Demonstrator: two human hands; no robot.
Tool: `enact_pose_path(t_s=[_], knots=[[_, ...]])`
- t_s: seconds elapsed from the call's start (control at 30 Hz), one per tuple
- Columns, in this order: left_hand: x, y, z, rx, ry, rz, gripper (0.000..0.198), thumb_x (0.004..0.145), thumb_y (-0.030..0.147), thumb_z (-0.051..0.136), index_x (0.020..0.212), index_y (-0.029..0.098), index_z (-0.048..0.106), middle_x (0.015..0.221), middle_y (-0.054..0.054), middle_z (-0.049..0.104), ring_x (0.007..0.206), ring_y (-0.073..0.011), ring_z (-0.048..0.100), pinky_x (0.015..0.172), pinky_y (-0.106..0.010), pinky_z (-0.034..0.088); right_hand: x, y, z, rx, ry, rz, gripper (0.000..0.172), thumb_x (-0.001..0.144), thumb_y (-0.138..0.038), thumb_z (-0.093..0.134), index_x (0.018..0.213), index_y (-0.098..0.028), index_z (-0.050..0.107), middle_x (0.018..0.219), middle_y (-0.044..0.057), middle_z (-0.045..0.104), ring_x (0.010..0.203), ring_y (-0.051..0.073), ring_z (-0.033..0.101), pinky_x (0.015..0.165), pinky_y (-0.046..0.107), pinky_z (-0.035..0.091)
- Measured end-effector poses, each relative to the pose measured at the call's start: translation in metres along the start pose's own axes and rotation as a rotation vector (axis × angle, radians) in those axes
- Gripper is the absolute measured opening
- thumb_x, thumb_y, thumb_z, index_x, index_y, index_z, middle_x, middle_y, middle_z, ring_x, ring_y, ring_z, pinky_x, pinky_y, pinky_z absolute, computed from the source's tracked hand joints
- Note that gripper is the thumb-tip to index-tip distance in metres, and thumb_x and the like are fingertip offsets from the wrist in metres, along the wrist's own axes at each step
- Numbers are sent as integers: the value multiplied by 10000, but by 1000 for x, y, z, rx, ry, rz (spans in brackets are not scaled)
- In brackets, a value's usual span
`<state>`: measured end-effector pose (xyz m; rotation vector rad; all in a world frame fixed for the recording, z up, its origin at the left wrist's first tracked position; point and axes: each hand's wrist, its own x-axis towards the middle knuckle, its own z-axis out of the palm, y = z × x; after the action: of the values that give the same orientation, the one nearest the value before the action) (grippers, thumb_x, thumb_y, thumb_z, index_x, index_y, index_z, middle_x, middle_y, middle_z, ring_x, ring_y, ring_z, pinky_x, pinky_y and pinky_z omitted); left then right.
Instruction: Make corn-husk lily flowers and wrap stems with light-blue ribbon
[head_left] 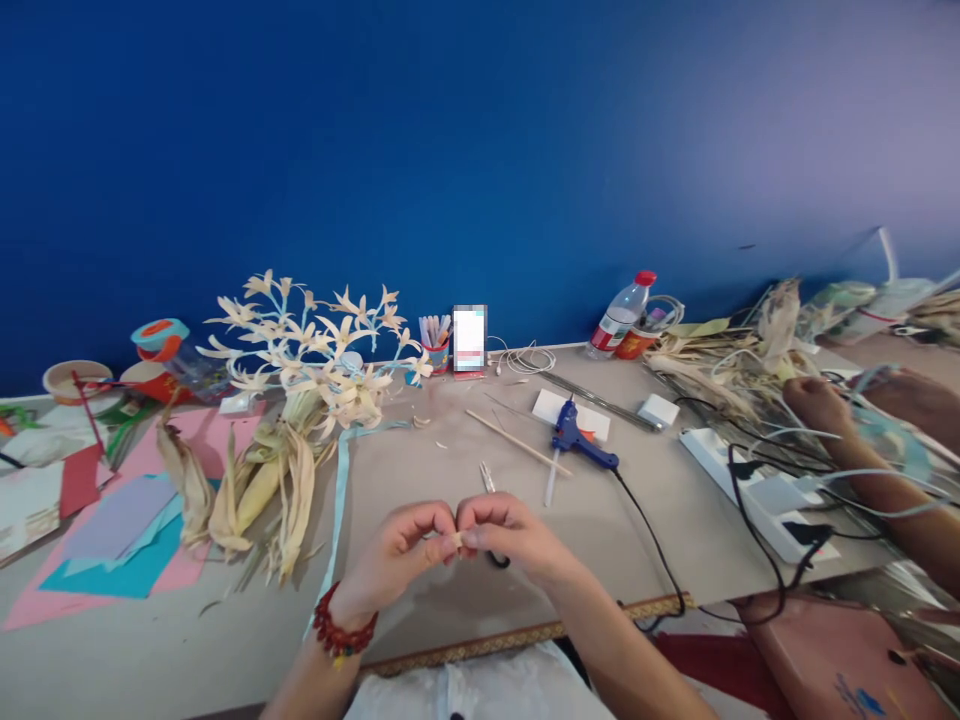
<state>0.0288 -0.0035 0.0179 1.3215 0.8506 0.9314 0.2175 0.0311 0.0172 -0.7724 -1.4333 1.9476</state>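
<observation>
My left hand (409, 545), with a red bead bracelet (343, 625) at the wrist, is closed in a pinch on a small pale piece of what looks like corn husk (457, 539). Fingertip to fingertip with it, my right hand (517, 538) pinches the same piece. Behind and under my right hand lies a metal tool with a black handle, apparently scissors (487, 474), partly hidden. Farther back are a thin wooden stick (517, 442) and a blue glue gun (577, 440) with a clear glue stick. Pale husk flowers (330, 345) on light-blue stems stand back left.
Corn husks (277, 480) and coloured paper (120, 550) lie left. A phone (470, 340) stands by the wall. At right are a bottle (619, 318), a power strip (757, 495) with tangled cables, and another person's hands (821, 405). The glue gun's cord hangs over the front edge.
</observation>
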Motion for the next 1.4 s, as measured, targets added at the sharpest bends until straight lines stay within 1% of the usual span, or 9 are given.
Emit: enact_pose_path(t_s=[0.17, 0.3, 0.4, 0.5, 0.63, 0.73, 0.9, 1.17, 1.4], knots=[[0, -11, 6, -255, -5, -53, 257, 805, 350, 701, 689, 153, 584, 680, -17, 570, 673, -143, 504, 644, -258, 371, 0, 6, 0, 124, -11, 33, 106, 657, -243, 637, 595, -160, 617, 538, -29, 564, 513, 95, 438, 523, 214, 317], [-2, -18, 11, -477, 18, 3, 214, 780, 319, 713, 686, 165, 598, 636, -11, 564, 684, -161, 515, 675, -285, 375, 1, 13, -5, 278, 16, 60, 109, 598, -210, 561, 563, -151, 645, 470, -12, 535, 473, 105, 402, 487, 226, 291], [-1, -19, 14, -568, 13, 41, 215, 782, 306, 696, 655, 170, 590, 610, -17, 553, 695, -184, 529, 698, -318, 382, 2, 17, -10, 451, -25, 4, 149, 602, -238, 527, 502, -161, 605, 437, 1, 481, 492, 133, 417, 519, 255, 335], [1, -17, 14, -548, 32, 56, 237, 784, 315, 689, 631, 168, 584, 617, -26, 549, 714, -196, 535, 729, -340, 387, 1, 17, -13, 492, 24, -64, 226, 710, -320, 550, 543, -171, 579, 481, -9, 458, 520, 142, 441, 558, 269, 364], [3, -17, 12, -448, 67, 46, 242, 794, 320, 694, 646, 166, 579, 647, -19, 545, 708, -177, 507, 720, -316, 378, -3, 7, -12, 187, 44, -95, 322, 795, -472, 647, 751, -153, 635, 658, 7, 543, 616, 133, 478, 575, 242, 351], [3, -17, 11, -378, 67, 25, 217, 811, 314, 685, 684, 162, 598, 682, -15, 558, 704, -160, 494, 693, -286, 366, -6, -2, -7, 62, 1, -55, 232, 784, -382, 707, 761, -169, 620, 660, -13, 554, 612, 116, 479, 581, 228, 340], [5, -13, 10, -252, 97, -18, 188, 837, 301, 649, 726, 155, 606, 701, -8, 546, 709, -146, 470, 681, -263, 343, -4, -4, -1, -26, 84, -56, 181, 806, -325, 686, 731, -176, 616, 684, 1, 621, 631, 117, 504, 591, 226, 349], [9, -21, 16, -527, 87, -16, 181, 770, 197, 571, 593, 162, 572, 627, -20, 530, 688, -166, 473, 679, -284, 354, 0, 9, -4, 330, 88, -7, 162, 672, -262, 747, 636, -164, 624, 579, -31, 525, 541, 99, 430, 535, 220, 308], [10, -22, 14, -531, 97, 21, 207, 817, 209, 556, 615, 168, 544, 644, -22, 491, 702, -176, 461, 705, -304, 356, -6, 11, -16, 476, 118, -24, 222, 723, -302, 728, 606, -165, 598, 527, -21, 498, 589, 130, 484, 592, 236, 357]])
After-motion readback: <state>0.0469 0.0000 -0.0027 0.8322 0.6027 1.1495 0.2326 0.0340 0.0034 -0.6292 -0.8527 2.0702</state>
